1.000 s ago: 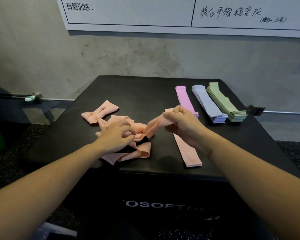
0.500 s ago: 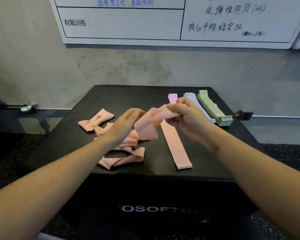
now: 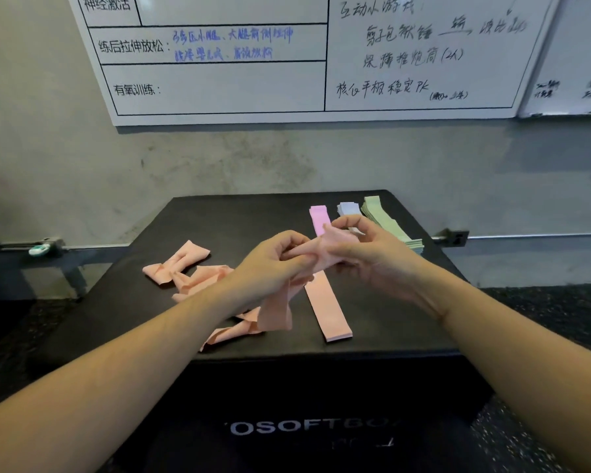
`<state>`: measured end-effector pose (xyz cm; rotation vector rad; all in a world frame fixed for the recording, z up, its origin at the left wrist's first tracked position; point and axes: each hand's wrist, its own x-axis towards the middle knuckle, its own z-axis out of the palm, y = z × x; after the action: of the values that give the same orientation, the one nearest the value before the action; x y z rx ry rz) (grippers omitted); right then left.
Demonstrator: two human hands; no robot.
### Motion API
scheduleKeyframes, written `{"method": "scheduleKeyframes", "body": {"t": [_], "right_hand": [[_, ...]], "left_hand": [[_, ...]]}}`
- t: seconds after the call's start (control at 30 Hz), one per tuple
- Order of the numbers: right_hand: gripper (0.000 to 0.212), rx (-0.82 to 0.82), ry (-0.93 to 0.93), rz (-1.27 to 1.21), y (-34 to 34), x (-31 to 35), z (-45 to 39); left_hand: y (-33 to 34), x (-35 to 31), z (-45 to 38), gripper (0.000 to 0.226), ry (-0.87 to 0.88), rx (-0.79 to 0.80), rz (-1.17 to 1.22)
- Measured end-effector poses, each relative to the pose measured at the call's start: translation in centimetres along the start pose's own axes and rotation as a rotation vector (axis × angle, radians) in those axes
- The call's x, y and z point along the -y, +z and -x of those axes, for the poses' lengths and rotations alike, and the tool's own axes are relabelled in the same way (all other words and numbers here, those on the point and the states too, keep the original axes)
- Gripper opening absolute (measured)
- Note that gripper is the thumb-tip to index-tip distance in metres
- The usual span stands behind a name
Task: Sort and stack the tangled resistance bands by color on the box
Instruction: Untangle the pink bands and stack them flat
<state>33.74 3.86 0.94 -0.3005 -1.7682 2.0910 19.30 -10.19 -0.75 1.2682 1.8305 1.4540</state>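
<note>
Left hand point(image 3: 273, 264) and right hand point(image 3: 365, 254), close together, both grip one peach flat elastic resistance band point(image 3: 277, 308) above the black padded box point(image 3: 185, 227), right of the tangled peach bands point(image 3: 188, 271).

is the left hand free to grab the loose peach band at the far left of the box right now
Probably not yet: the left hand and right hand both grip one peach band. The far-left band lies uncovered on the box.

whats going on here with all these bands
A person is sorting resistance bands by color on a black box. Both the left hand and right hand grip one peach band above the box. A tangled peach pile remains; peach, pink, blue and green stacks lie flat.
</note>
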Motion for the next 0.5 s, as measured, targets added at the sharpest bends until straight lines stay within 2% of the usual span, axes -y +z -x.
{"method": "scheduleKeyframes", "body": {"t": [0.23, 0.4, 0.5], "right_hand": [[0.033, -0.032, 0.019, 0.18, -2.2, 0.3, 2.4], [0.004, -0.157, -0.02, 0.173, -2.5, 0.8, 3.4], [0.009, -0.212, -0.028, 0.196, -2.9, 0.9, 4.0]], "left_hand": [[1.9, -1.2, 0.7, 0.004, -0.018, -0.061, -0.011], [3.3, -2.4, 1.0, 0.014, -0.073, -0.136, 0.008], [3.4, -2.9, 1.2, 0.015, -0.108, -0.191, 0.127]]}}
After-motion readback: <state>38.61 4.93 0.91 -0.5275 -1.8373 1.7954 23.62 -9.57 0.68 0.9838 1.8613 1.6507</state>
